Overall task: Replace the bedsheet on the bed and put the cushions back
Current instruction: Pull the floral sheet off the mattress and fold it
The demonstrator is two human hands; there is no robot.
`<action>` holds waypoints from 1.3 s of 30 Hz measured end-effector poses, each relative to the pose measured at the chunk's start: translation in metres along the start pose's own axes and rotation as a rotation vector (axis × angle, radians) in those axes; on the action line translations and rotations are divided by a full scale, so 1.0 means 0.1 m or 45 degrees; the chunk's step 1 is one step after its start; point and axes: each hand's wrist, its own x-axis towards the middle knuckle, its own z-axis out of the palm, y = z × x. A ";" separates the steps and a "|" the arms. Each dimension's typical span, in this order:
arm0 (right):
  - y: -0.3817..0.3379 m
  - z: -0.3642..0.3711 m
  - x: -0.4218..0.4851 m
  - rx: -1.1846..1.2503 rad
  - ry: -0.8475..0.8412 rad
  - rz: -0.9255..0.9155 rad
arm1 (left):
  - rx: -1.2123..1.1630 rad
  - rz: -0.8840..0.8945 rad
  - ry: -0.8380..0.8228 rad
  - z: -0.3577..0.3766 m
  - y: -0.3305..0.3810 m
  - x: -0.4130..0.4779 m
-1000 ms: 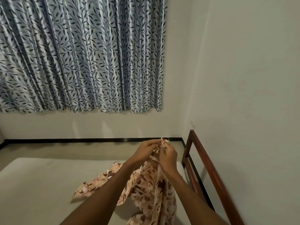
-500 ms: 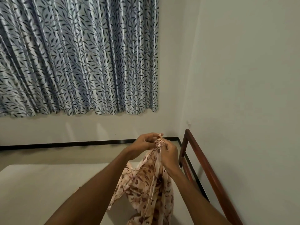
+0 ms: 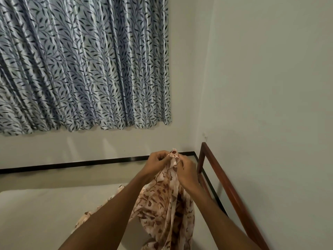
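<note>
A cream bedsheet (image 3: 162,210) with a brown leaf print hangs bunched in front of me, over the right part of the bare off-white mattress (image 3: 45,219). My left hand (image 3: 158,164) and my right hand (image 3: 186,171) sit close together at chest height. Both pinch the top edge of the bedsheet between fingers and thumb. The rest of the cloth drops down between my forearms, and a fold trails onto the mattress at lower left. No cushions are in view.
A brown wooden bed rail (image 3: 228,192) runs along the right side, close to the pale wall (image 3: 270,87). A blue-grey leaf-patterned curtain (image 3: 81,65) hangs on the far wall. A strip of floor with black skirting (image 3: 72,164) lies beyond the mattress.
Both hands have lifted the bedsheet higher, so most of it hangs off the mattress. The view has tilted up and turned slightly right.
</note>
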 end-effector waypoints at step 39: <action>0.90 0.00 -0.38 -0.393 0.173 0.444 | 0.046 0.529 0.439 -0.60 1.80 0.88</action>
